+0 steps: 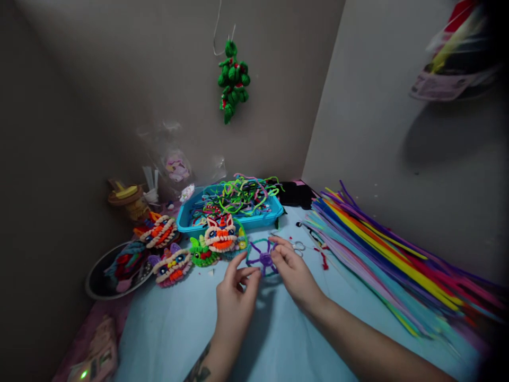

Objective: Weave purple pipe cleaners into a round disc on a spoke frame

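Note:
A small wheel-shaped piece (265,259) of purple and teal pipe cleaner, with spokes around a purple centre, is held up over the light blue table cover (178,329). My right hand (292,268) pinches its right side near the centre. At its lower left edge, the thumb and fingertips of my left hand (237,289) are closed on the rim. Left of the hands lie several fuzzy animal heads, among them a cream and orange one (221,233), a green one (202,253) and a cream one with purple ears (173,266).
Behind the hands stands a blue tray (230,227) heaped with pipe cleaner scraps. Long coloured pipe cleaners (382,244) spread across the right side. A round dark bowl (93,278) holds items at the left. Small rings (298,246) and red bits lie beyond my right hand.

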A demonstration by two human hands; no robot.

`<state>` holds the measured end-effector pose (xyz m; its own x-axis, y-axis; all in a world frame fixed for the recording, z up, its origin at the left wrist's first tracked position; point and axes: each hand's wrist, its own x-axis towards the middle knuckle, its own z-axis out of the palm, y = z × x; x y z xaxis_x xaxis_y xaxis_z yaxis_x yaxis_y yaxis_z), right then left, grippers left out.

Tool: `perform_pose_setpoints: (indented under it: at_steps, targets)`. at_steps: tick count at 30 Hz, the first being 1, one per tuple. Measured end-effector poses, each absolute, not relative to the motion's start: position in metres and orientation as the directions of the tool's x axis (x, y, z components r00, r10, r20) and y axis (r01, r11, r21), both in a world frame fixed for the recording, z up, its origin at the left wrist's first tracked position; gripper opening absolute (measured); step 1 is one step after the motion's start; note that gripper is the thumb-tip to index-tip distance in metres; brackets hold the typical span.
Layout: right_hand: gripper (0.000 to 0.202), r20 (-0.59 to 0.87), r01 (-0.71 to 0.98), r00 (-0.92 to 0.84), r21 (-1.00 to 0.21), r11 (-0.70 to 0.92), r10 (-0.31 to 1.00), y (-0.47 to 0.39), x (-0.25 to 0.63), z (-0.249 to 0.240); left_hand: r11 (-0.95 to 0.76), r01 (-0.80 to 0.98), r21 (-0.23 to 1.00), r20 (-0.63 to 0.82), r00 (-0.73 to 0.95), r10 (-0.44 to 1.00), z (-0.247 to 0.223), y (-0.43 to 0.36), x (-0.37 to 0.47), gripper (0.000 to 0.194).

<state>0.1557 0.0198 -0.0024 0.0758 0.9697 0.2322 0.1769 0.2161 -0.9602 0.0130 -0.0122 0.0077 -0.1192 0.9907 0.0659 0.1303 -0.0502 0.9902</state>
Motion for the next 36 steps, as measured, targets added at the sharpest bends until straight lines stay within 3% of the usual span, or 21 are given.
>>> perform_pose_setpoints:
  at_steps: [3, 6, 21, 28, 36]
  targets:
    - [0.038, 0.188, 0.151, 0.039, -0.972, 0.180, 0.981, 0.017, 0.151, -0.002, -0.012, 0.105, 0.994, 0.023, -0.101, 0.995, 0.007, -0.012, 0.016, 0.055]
    - [0.037, 0.163, 0.143, 0.004, -0.977, 0.161, 0.987, 0.013, 0.146, -0.001, -0.020, 0.064, 0.998, 0.027, -0.102, 0.994, 0.007, -0.012, 0.017, 0.052]
    - [0.024, 0.233, 0.218, 0.046, -0.951, 0.217, 0.971, 0.008, 0.144, 0.000, 0.105, -0.106, 0.989, -0.109, -0.026, 0.994, 0.021, -0.007, 0.014, 0.073]
    - [0.025, 0.223, 0.217, 0.050, -0.954, 0.207, 0.974, 0.011, 0.147, 0.000, 0.090, -0.130, 0.987, -0.103, -0.097, 0.990, 0.015, -0.005, 0.012, 0.062]
    - [0.010, 0.344, 0.243, 0.156, -0.922, 0.302, 0.926, 0.019, 0.160, 0.003, 0.038, -0.154, 0.987, -0.059, -0.134, 0.989, 0.016, -0.004, 0.005, 0.062]
